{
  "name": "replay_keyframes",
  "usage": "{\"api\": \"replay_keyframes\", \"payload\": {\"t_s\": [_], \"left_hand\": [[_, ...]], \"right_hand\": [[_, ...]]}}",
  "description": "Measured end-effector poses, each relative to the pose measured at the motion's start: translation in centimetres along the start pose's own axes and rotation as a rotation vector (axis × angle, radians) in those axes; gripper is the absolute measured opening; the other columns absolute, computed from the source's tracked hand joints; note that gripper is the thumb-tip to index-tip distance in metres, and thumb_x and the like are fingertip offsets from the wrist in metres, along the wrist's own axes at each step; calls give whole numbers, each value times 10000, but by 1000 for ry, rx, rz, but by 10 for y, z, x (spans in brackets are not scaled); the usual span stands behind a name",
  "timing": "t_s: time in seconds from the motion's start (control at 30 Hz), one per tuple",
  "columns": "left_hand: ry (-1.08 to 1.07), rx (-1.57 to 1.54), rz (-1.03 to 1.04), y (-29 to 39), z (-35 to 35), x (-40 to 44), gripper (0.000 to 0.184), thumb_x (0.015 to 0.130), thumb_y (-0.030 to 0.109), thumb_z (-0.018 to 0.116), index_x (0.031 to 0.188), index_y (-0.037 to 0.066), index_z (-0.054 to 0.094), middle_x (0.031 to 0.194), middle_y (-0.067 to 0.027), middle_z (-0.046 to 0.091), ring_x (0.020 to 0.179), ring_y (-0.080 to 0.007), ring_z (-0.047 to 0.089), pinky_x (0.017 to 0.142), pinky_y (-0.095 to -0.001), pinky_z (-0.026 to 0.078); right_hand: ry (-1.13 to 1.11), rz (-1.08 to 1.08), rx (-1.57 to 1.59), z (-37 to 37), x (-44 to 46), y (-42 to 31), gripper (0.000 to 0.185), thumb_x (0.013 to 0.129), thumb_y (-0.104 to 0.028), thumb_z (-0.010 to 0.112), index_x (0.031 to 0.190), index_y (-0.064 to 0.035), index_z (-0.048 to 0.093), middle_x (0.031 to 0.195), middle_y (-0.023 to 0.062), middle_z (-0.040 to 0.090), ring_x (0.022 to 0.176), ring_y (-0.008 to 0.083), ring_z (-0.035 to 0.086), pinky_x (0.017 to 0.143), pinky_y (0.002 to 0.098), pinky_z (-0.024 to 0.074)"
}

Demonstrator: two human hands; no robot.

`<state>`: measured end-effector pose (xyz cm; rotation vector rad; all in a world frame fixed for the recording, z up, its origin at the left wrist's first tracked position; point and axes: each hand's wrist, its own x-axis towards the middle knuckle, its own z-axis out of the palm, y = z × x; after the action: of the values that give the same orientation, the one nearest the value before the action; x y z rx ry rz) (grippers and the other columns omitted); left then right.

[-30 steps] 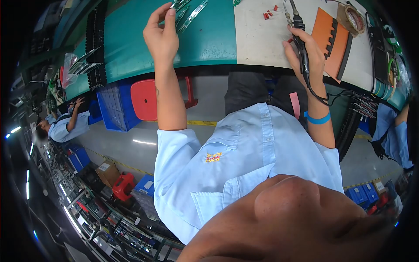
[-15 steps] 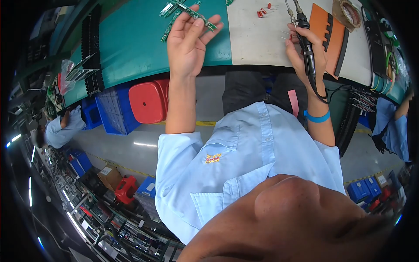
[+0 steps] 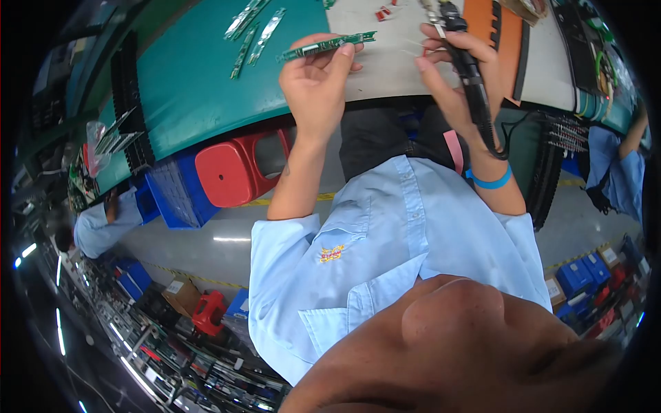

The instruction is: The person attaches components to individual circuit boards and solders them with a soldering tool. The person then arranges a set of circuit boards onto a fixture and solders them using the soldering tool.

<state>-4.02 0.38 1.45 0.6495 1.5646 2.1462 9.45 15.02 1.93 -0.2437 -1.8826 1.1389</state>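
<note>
My left hand (image 3: pixel 314 96) is closed on a narrow green circuit board (image 3: pixel 323 47), pinched between thumb and fingers and held nearly level above the bench. My right hand (image 3: pixel 451 96) wraps a black soldering iron (image 3: pixel 471 77), its metal end pointing away from me and partly cut off by the frame's top edge. Between that hand's thumb and fingertip sits a small red component (image 3: pixel 425 52) with thin wire leads sticking out to the left. More narrow boards (image 3: pixel 267 38) lie on the green mat beyond my left hand. Several red components (image 3: pixel 383 12) rest on the white surface.
An orange strip with a black notched edge (image 3: pixel 485 24) lies right of the iron. Black slotted racks (image 3: pixel 127 103) stand at the left. A red stool (image 3: pixel 224 177) and a blue bin (image 3: pixel 175 193) are below the bench. Co-workers in blue sleeves (image 3: pixel 110 227) appear at both sides.
My left hand has moved right and turned, now holding one board; the other boards it was at lie on the mat. My right hand, with the iron and red component, has shifted slightly left.
</note>
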Motion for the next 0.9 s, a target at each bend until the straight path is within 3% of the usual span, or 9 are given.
{"api": "replay_keyframes", "payload": {"t_s": [0.17,0.5,0.9], "left_hand": [[75,-18,90,-5,31,-16,292,892,-69,728,1143,-41,582,984,-152,723,870,-211,741,748,-255,603],[66,219,278,-13,32,-20,241,865,-63,751,1067,-30,625,979,-134,734,866,-178,738,768,-239,578],[57,208,264,-11,33,-22,229,848,-81,747,1040,-21,640,981,-130,739,850,-173,730,774,-245,583]], "right_hand": [[-12,-40,55,15,3,-8,518,793,100,779,1235,-8,532,1232,226,700,932,199,705,767,255,590],[-28,-71,88,14,3,-10,529,792,99,779,1247,-8,530,1248,235,689,917,177,690,740,244,586],[-26,-45,150,14,0,-10,537,794,93,781,1254,-16,526,1253,243,684,920,191,695,746,254,592]]}}
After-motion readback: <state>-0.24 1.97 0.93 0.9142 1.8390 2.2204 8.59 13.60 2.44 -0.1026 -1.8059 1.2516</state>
